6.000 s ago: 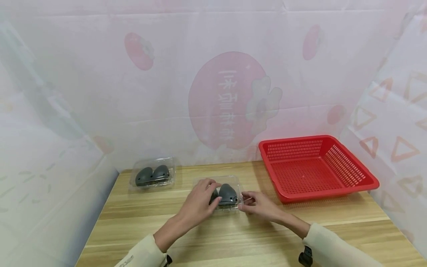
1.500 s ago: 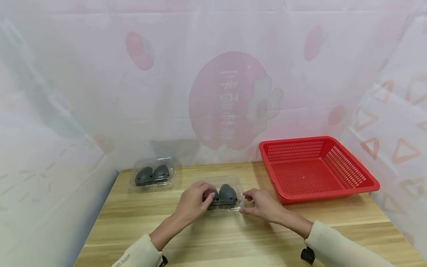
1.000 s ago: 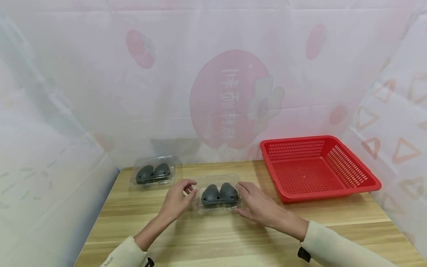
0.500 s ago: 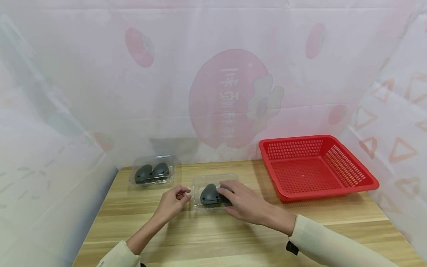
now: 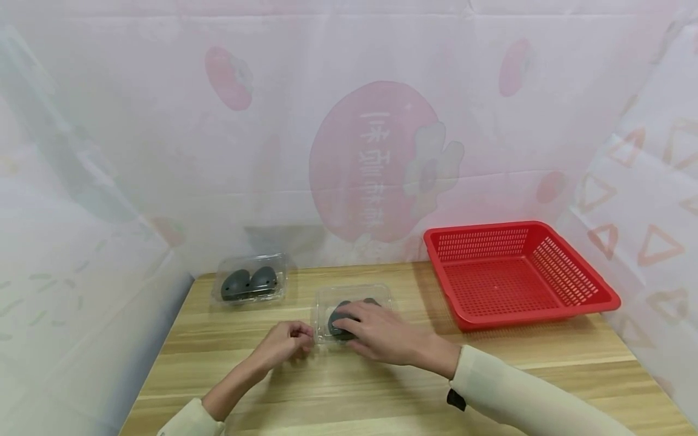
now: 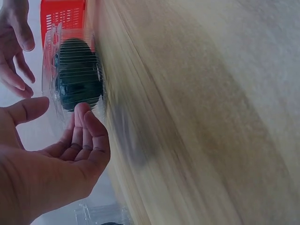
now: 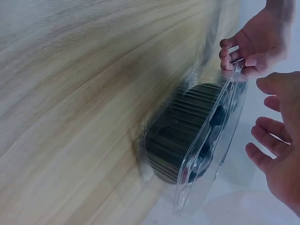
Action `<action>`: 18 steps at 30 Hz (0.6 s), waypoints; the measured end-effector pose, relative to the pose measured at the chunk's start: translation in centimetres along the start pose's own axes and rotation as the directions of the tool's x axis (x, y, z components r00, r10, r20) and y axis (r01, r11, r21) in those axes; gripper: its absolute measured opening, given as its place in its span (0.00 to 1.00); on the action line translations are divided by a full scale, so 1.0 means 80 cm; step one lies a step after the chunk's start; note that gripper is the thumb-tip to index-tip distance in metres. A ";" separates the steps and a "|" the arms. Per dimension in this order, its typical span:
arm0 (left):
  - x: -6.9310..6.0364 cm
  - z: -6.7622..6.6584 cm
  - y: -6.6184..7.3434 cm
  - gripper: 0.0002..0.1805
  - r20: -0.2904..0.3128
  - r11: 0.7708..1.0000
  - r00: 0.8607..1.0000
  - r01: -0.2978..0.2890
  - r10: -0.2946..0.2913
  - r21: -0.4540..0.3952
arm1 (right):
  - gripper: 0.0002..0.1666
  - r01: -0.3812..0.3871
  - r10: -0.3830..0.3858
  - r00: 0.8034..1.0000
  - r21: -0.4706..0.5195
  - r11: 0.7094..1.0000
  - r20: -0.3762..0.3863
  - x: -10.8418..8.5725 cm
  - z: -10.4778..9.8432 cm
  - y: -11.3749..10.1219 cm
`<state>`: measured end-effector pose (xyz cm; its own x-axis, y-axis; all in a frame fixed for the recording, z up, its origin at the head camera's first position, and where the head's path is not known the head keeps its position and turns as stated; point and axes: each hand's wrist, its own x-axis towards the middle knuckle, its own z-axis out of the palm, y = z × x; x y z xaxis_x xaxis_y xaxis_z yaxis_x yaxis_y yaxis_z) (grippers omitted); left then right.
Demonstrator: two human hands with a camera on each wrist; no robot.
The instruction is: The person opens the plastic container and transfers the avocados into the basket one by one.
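Observation:
A clear plastic box with dark green egg-shaped items stands near the table's middle; its ridged side shows in the right wrist view. My left hand is at the box's left end, fingers loosely bent and fingertips close against the plastic. In the left wrist view the thumb of that hand stands apart from the fingers; contact is hard to tell. Over the right part of the box my right hand reaches across with spread fingers, hiding much of the contents. The right wrist view shows this hand beside the lid, gripping nothing.
Another clear box with two dark egg-shaped items stands at the table's back left. A red perforated basket sits at the back right. Printed cloth hangs behind the table and along both sides.
My left hand has moved from over the box to its left end. My right hand has shifted left from the right edge to above the contents. The boxes and basket stay in place.

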<state>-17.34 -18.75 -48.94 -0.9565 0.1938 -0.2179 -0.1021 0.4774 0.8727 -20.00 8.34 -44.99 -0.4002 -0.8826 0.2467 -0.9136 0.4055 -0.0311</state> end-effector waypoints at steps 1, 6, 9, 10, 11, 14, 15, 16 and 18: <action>0.000 0.000 0.000 0.10 0.020 1.000 1.000 -0.004 0.004 -0.007 | 0.25 0.006 -0.006 1.000 -0.010 1.000 0.003 0.003 0.001 -0.001; 0.000 0.001 -0.005 0.09 0.097 0.997 0.995 -0.013 0.020 -0.072 | 0.24 0.019 -0.017 0.999 -0.043 0.999 0.030 0.016 0.005 -0.005; 0.002 0.000 -0.007 0.10 0.134 0.991 0.991 -0.004 0.021 -0.131 | 0.23 0.019 -0.017 0.999 -0.042 0.999 0.040 0.024 0.008 -0.007; 0.003 0.000 -0.008 0.10 0.145 0.988 0.989 0.004 0.018 -0.152 | 0.21 0.022 -0.020 0.999 -0.045 0.999 0.038 0.026 0.011 -0.007; 0.003 -0.001 -0.009 0.10 0.157 0.986 0.987 0.013 0.014 -0.169 | 0.20 0.023 -0.022 0.999 -0.046 0.999 0.035 0.028 0.013 -0.007; 0.006 -0.003 -0.011 0.11 0.194 0.977 0.981 0.028 0.013 -0.211 | 0.17 0.036 -0.035 0.999 -0.058 0.998 0.016 0.033 0.019 -0.008; 0.007 -0.003 -0.013 0.11 0.204 0.975 0.979 0.030 0.016 -0.222 | 0.15 0.042 -0.042 0.999 -0.070 0.997 0.011 0.034 0.021 -0.009; 0.007 -0.004 -0.014 0.11 0.215 0.971 0.976 0.030 0.023 -0.236 | 0.15 0.048 -0.048 0.999 -0.080 0.996 0.005 0.035 0.024 -0.009; 0.007 -0.004 -0.017 0.12 0.245 0.964 0.969 0.034 0.033 -0.265 | 0.14 0.058 -0.059 0.998 -0.092 0.994 -0.003 0.036 0.027 -0.009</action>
<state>-17.86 -19.59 -50.11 -0.8633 0.4132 -0.2897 -0.2037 0.2399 0.9492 -20.63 4.95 -46.36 -0.3456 -0.9041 0.2514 -0.9247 0.3737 0.0727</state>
